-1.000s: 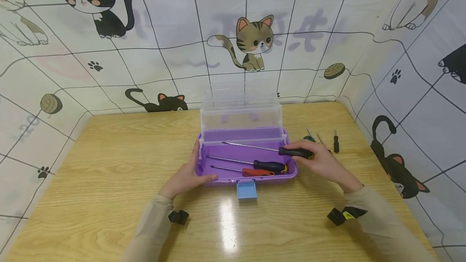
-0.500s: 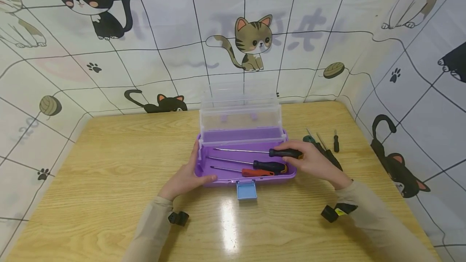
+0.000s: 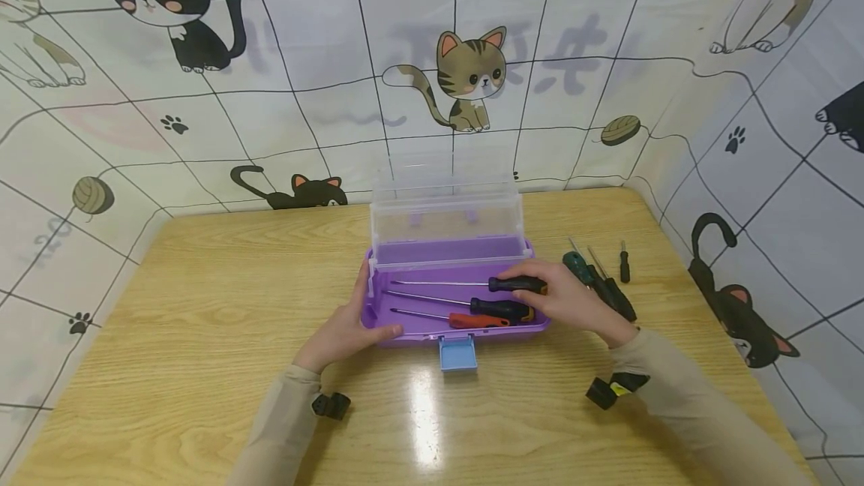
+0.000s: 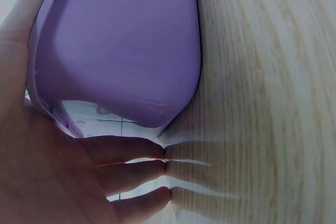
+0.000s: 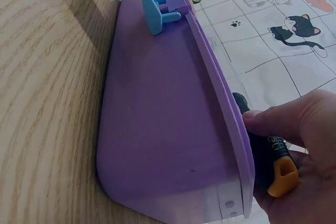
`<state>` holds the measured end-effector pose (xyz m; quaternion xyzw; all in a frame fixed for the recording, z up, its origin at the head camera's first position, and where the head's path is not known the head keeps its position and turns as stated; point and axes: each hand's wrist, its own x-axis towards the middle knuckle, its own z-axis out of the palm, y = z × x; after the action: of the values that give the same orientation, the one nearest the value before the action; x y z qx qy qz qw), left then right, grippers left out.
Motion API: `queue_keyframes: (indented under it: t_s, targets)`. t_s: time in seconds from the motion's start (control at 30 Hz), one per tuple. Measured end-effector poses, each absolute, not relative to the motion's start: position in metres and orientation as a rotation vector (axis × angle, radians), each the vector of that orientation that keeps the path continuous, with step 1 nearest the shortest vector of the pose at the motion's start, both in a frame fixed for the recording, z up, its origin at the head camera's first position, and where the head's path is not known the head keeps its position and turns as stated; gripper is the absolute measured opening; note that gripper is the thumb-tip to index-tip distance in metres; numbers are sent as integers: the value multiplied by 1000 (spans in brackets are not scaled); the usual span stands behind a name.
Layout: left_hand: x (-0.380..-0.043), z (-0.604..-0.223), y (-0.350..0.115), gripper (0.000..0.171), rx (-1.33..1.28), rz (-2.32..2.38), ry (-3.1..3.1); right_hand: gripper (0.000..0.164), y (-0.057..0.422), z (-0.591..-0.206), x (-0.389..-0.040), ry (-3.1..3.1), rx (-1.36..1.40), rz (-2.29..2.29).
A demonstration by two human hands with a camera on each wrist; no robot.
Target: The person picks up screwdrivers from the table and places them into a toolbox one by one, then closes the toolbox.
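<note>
A purple toolbox [image 5: 157, 103] stands on the table with its clear lid [image 3: 445, 217] raised. My left hand [image 3: 340, 337] rests at the left end, thumb on the front rim. In the left wrist view its fingers [image 4: 131, 176] reach nearly straight down to the tabletop. Inside the right end, my right hand [image 3: 567, 302] pinches the black handle of a long screwdriver [image 3: 466, 283], whose shaft points left. A second black-handled screwdriver [image 3: 496, 310] and a red-handled screwdriver [image 3: 475, 320] lie in the box in front of it.
Right of the box lie several smaller screwdrivers, among them a green-handled screwdriver [image 3: 576, 267] and a short black screwdriver [image 3: 624, 267]. A blue latch [image 3: 457, 355] hangs at the box front. Cat-printed cloth [image 3: 283, 118] closes off the back and sides of the wooden table [image 3: 236, 276].
My right hand has carried the black screwdriver left and slightly down into the box, roughly parallel to the others. The left hand has stayed at the left end.
</note>
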<state>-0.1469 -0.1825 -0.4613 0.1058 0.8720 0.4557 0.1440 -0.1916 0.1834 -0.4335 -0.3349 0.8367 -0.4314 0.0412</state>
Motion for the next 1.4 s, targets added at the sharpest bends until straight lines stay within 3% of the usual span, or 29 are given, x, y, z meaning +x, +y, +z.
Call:
queue_keyframes:
  t_s: [1.4]
  targets:
    - [-146, -460, -182, 122, 312, 1325, 2515, 22, 182, -422, -188, 2704, -948, -1302]
